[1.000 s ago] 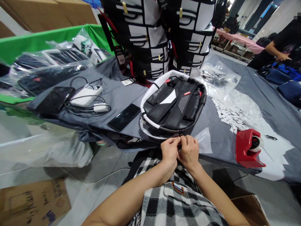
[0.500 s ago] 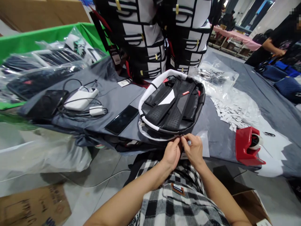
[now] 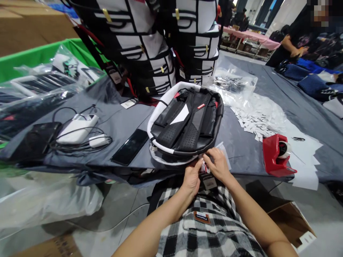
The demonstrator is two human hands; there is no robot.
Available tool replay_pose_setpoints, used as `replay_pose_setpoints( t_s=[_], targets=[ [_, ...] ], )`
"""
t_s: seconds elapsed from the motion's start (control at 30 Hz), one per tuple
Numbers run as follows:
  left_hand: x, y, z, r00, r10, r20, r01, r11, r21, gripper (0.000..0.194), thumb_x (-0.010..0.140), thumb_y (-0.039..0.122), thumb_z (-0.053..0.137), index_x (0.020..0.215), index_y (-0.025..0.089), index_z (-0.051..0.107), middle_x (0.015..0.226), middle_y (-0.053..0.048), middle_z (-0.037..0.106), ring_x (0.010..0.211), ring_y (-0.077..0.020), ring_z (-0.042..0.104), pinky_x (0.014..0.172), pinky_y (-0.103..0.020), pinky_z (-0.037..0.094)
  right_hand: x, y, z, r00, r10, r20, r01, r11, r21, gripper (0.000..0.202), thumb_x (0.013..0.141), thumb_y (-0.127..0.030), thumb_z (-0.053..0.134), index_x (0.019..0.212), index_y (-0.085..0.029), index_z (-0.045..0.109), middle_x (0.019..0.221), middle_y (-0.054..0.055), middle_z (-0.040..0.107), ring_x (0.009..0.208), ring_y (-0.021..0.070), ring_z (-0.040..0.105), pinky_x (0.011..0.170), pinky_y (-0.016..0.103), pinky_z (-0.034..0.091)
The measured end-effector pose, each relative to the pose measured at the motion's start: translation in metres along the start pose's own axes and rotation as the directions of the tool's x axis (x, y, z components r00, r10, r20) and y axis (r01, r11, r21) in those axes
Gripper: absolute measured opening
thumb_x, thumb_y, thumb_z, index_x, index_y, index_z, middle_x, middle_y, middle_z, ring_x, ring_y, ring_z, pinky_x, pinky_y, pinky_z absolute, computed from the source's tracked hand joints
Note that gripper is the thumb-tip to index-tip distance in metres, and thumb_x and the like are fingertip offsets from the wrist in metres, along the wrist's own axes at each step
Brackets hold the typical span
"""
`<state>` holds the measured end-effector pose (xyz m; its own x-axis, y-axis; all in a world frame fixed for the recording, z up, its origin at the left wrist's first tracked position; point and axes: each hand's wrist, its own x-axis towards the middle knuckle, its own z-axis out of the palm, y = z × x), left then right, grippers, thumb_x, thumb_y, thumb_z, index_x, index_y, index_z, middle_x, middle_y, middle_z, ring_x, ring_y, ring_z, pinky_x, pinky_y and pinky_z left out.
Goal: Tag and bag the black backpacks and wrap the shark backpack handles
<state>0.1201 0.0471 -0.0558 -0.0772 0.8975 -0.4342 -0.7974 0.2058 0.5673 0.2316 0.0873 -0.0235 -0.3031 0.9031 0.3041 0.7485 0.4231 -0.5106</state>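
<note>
A black and white backpack (image 3: 184,121) lies on the grey-covered table, shoulder straps facing up. At its near edge my left hand (image 3: 191,176) is closed, thumb and fingers pinched together. My right hand (image 3: 218,164) meets it there, its fingers also pinched. A bit of red and white shows between the fingertips, too small to name. Just below hangs a black and white hang tag (image 3: 209,182); what joins it to the bag is hidden by my hands. A clear plastic piece (image 3: 224,153) lies behind my right hand.
A red tape dispenser (image 3: 277,157) stands right, near many small white slips (image 3: 254,123). Left are a phone (image 3: 130,146) and a white power bank (image 3: 77,128) with cables. Stacked backpacks (image 3: 150,46) rise behind. A person works at the far right.
My hands have shifted slightly at the bag's near edge, the right one rising a little. The hang tag now shows clearly below them. The view has turned right.
</note>
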Motion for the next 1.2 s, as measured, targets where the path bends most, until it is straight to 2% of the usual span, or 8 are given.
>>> replay_pose_setpoints(
  t_s=[0.17,0.33,0.47,0.63,0.73,0.87,1.13,1.2],
  targets=[
    [0.000,0.007,0.004,0.992,-0.095,-0.084,0.100,0.994,0.053,0.060,0.042,0.044,0.095,0.087,0.011,0.073,0.077,-0.007,0.076,0.070,-0.0243,0.074,0.073,-0.037,0.059,-0.045,0.012,-0.019,0.956,-0.141,0.256,0.171,0.980,-0.099,0.038,0.108,-0.039,0.033,0.091,-0.021,0.062,0.077,0.000,0.069,0.072,0.0146,0.063,0.092,0.034,0.042],
    [-0.004,0.009,0.004,0.973,-0.175,-0.152,0.189,0.979,0.079,0.051,0.045,0.039,0.094,0.081,0.011,0.071,0.071,-0.009,0.075,0.067,-0.0230,0.074,0.064,-0.031,0.059,-0.121,0.015,-0.035,0.855,-0.019,0.519,-0.027,0.996,0.082,0.036,0.106,-0.038,0.037,0.094,-0.022,0.066,0.085,0.003,0.073,0.071,0.0155,0.065,0.066,0.024,0.045],
    [-0.003,0.009,0.000,0.971,-0.141,-0.195,0.178,0.966,0.189,0.041,0.056,0.036,0.090,0.081,0.013,0.069,0.068,-0.004,0.072,0.064,-0.0203,0.072,0.065,-0.033,0.061,-0.134,0.053,-0.091,0.912,0.383,0.144,-0.405,0.898,0.175,0.033,0.097,-0.049,0.052,0.104,-0.024,0.071,0.100,0.007,0.075,0.088,0.0213,0.069,0.078,0.031,0.051],
    [0.000,0.008,-0.002,0.972,-0.132,-0.196,0.189,0.932,0.310,0.037,0.061,0.037,0.086,0.081,0.014,0.065,0.066,-0.002,0.071,0.066,-0.0213,0.072,0.071,-0.038,0.063,-0.133,0.136,-0.186,0.516,0.655,-0.552,-0.652,0.718,0.244,0.042,0.079,-0.060,0.065,0.080,-0.018,0.070,0.078,0.007,0.070,0.073,0.0194,0.061,0.071,0.032,0.047],
    [-0.001,0.007,-0.002,0.978,-0.116,-0.174,0.168,0.931,0.323,0.038,0.059,0.037,0.086,0.081,0.015,0.064,0.065,-0.001,0.070,0.067,-0.0226,0.072,0.071,-0.041,0.064,-0.130,0.169,-0.201,0.400,0.796,-0.454,-0.722,0.579,0.379,0.051,0.064,-0.067,0.070,0.071,-0.016,0.070,0.071,0.006,0.068,0.067,0.0166,0.055,0.063,0.029,0.043],
    [-0.003,0.008,0.001,0.975,-0.124,-0.183,0.178,0.930,0.322,0.038,0.058,0.036,0.085,0.082,0.015,0.064,0.066,-0.001,0.070,0.065,-0.0224,0.072,0.069,-0.040,0.065,-0.121,0.183,-0.189,0.395,0.835,-0.383,-0.723,0.540,0.431,0.060,0.058,-0.073,0.070,0.066,-0.014,0.069,0.060,0.004,0.063,0.060,0.0142,0.051,0.057,0.028,0.038],
    [-0.007,0.012,0.007,0.977,-0.092,-0.194,0.152,0.935,0.321,0.038,0.056,0.031,0.084,0.084,0.017,0.063,0.063,0.000,0.070,0.063,-0.0215,0.072,0.064,-0.036,0.064,-0.122,0.158,-0.186,0.380,0.774,-0.506,-0.675,0.606,0.420,0.037,0.066,-0.053,0.075,0.067,-0.018,0.063,0.067,0.003,0.067,0.065,0.0154,0.055,0.063,0.028,0.041],
    [-0.007,0.013,0.008,0.977,-0.099,-0.188,0.157,0.932,0.327,0.037,0.056,0.031,0.084,0.083,0.016,0.063,0.064,0.000,0.071,0.064,-0.0213,0.072,0.066,-0.036,0.064,-0.132,0.146,-0.178,0.312,0.803,-0.508,-0.603,0.580,0.547,0.033,0.068,-0.047,0.077,0.071,-0.019,0.060,0.063,0.001,0.064,0.059,0.0130,0.052,0.057,0.025,0.039]
  ],
)
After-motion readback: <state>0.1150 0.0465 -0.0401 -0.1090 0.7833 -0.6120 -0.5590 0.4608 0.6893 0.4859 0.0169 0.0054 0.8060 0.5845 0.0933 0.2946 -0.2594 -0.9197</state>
